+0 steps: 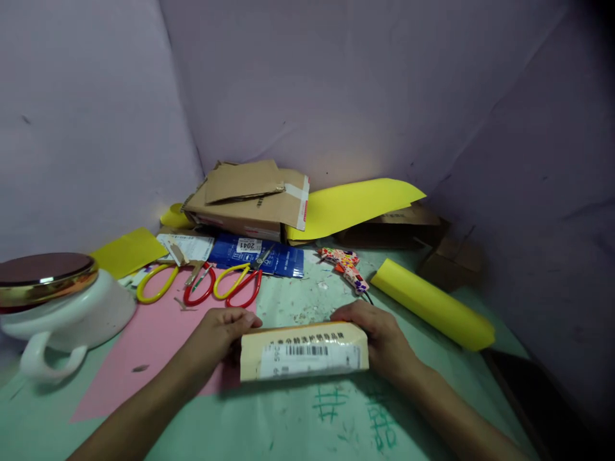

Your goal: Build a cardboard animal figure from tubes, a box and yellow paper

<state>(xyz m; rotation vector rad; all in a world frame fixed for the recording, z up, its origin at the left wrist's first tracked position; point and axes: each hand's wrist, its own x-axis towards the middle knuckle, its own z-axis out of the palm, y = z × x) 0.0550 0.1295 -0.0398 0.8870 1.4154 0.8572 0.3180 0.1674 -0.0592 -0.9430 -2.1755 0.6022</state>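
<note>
A piece of cardboard [304,352] with a white barcode label and printed characters faces me, held just above the table. My left hand [223,333] is closed on its left end, thumb along the top edge. At the right end, my right hand [375,336] grips it too, with the fingers curled behind. Beyond the hands lie two pairs of scissors with yellow and red handles [243,288]. A flower-patterned glue gun [346,266] rests past my right hand, and a rolled yellow sheet [432,306] lies to its right.
A pink sheet [144,368] lies at the left beside a white lidded pot [72,307]. Cardboard boxes [240,214] and a yellow sheet [355,208] stand against the back wall. Blue packaging [288,259] lies before them. Green marks [329,403] are on the tabletop.
</note>
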